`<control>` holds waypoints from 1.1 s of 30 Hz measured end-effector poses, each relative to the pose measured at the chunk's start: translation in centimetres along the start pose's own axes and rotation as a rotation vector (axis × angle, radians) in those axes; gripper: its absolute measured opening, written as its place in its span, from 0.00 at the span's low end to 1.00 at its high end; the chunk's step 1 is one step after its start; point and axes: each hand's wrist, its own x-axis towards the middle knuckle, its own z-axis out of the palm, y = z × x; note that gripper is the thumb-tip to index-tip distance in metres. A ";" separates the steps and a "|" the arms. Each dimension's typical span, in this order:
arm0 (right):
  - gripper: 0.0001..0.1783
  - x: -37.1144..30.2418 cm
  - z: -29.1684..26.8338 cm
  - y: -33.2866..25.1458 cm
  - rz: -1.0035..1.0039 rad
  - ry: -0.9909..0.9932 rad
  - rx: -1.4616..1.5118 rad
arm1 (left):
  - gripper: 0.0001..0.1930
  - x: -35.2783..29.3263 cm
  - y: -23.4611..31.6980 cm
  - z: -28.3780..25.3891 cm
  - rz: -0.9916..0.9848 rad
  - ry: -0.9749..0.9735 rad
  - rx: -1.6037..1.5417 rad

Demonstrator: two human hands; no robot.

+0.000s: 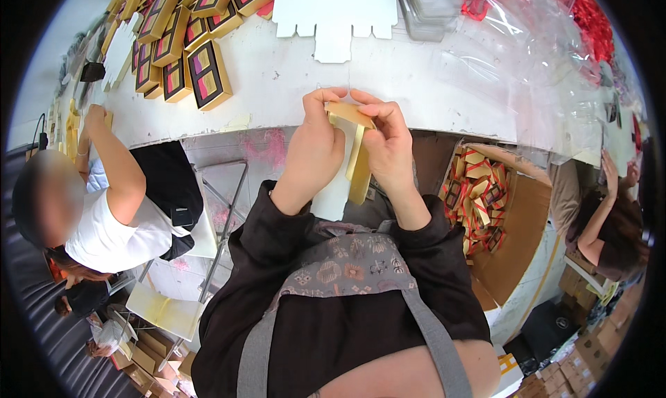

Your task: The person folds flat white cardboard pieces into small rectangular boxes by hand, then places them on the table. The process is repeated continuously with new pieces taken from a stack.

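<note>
Over the near edge of the white table (277, 107), I hold a partly folded gold cardboard box (359, 169) with a white inner side. My left hand (316, 152) is closed on its left side, thumb bent inward. My right hand (390, 148) pinches the right side, with fingers on the gold top flap. A long white panel hangs from the box toward my lap. On the table ahead lies a flat white die-cut box blank (335, 13). Finished-looking gold boxes with dark window frames (208, 75) are heaped at the far left.
Clear plastic sheets (423, 13) and loose film (513, 65) lie on the right of the table, near red shred (590, 23). An open carton (517, 218) of red-ribboned gold boxes stands at my right. Co-workers sit left (118, 225) and right (603, 225).
</note>
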 end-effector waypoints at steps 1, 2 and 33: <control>0.11 0.2 0.0 -0.1 -0.044 -0.025 0.086 | 0.21 0.0 0.0 0.1 0.009 0.002 0.011; 0.13 0.1 -0.2 -0.2 0.026 -0.056 0.117 | 0.22 0.1 -0.1 0.2 0.019 0.003 0.021; 0.10 8.0 0.7 -4.6 -0.563 -0.476 -1.520 | 0.21 5.2 1.8 -5.2 0.351 -0.074 0.768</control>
